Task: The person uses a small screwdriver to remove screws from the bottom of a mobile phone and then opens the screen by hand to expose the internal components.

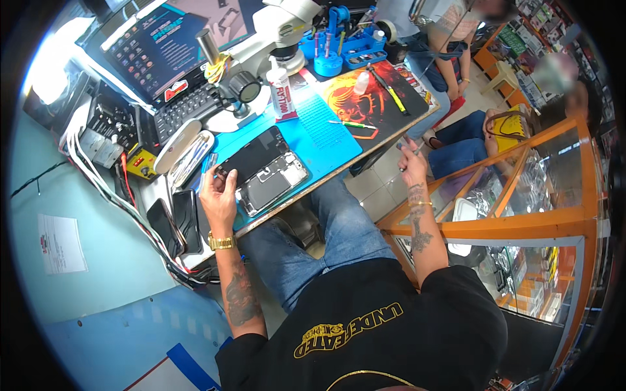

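Note:
An opened smartphone [272, 184] lies on the blue work mat [339, 148], its battery and inner parts bare. Its dark screen panel [256, 154] lies along the far side of the body. My left hand [218, 199] is at the panel's left end, thumb and fingers closed about its edge. A small blue item [210, 160] shows just beyond those fingertips. Off the table's right edge, my right hand [413, 164] is raised with its fingers curled. Something small and greyish pokes out of it, too little visible to name.
A white glue tube [280, 91] stands behind the phone, near a microscope [287, 39] and laptop keyboard [186, 114]. Pens lie on a dark patterned mat [385, 98]. Two dark phones [189, 221] lie left of my wrist. A glass display case [508, 225] stands right; people sit beyond.

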Demonstrator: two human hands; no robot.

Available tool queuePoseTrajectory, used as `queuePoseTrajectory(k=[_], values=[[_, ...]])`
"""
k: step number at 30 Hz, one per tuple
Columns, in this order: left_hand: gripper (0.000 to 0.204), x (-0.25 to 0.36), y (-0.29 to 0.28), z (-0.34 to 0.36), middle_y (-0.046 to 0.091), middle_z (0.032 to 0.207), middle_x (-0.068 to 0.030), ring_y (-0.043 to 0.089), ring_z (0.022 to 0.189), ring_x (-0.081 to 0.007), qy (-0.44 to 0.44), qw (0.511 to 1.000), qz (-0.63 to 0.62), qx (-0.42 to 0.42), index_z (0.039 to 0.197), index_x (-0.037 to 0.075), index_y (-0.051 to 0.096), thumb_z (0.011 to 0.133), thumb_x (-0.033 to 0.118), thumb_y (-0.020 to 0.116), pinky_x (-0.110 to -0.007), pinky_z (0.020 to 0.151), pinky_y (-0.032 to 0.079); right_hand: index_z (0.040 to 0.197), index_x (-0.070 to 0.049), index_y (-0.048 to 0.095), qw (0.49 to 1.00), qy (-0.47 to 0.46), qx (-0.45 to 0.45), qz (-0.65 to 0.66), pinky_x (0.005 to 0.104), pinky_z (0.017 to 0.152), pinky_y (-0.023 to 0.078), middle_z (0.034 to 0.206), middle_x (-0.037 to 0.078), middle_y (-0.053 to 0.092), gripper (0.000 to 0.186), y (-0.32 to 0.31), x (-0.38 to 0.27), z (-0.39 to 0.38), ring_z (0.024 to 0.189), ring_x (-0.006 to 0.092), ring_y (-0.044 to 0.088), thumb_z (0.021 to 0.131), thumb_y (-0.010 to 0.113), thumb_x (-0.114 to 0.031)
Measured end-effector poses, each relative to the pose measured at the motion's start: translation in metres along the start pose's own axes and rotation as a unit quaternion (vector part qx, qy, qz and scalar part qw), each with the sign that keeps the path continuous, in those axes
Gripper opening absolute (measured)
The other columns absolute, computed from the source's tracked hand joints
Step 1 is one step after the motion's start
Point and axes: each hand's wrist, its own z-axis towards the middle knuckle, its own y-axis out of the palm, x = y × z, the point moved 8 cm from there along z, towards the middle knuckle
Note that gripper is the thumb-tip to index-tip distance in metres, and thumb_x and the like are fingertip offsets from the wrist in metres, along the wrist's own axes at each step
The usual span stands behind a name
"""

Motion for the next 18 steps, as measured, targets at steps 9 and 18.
queuePoseTrajectory(k=[9,18], values=[[0.031,-0.004,0.011,0.004,0.062,0.09,0.0002,0.054,0.078,-0.0052,-0.013,0.998,-0.058,-0.033,0.125,-0.003,0.062,0.099,0.009,0.074,-0.022,0.065,0.044,0.133,-0.005,0.061,0.993,-0.055,0.102,0.027,0.0269,0.046,0.035,0.096,0.01,0.073,0.048,0.033,0.039,0.028,0.056,0.0089,0.05,0.086,0.068,0.004],[0.034,-0.009,-0.001,0.005,0.062,0.086,-0.0001,0.052,0.076,-0.0051,-0.021,0.999,-0.014,-0.032,0.129,-0.01,0.056,0.103,0.008,0.069,-0.022,0.063,0.042,0.113,0.002,0.067,0.989,-0.02,0.122,0.081,0.03,0.047,0.036,0.084,0.009,0.073,0.039,0.04,0.075,0.018,0.055,0.0098,0.053,0.084,0.087,-0.014]])
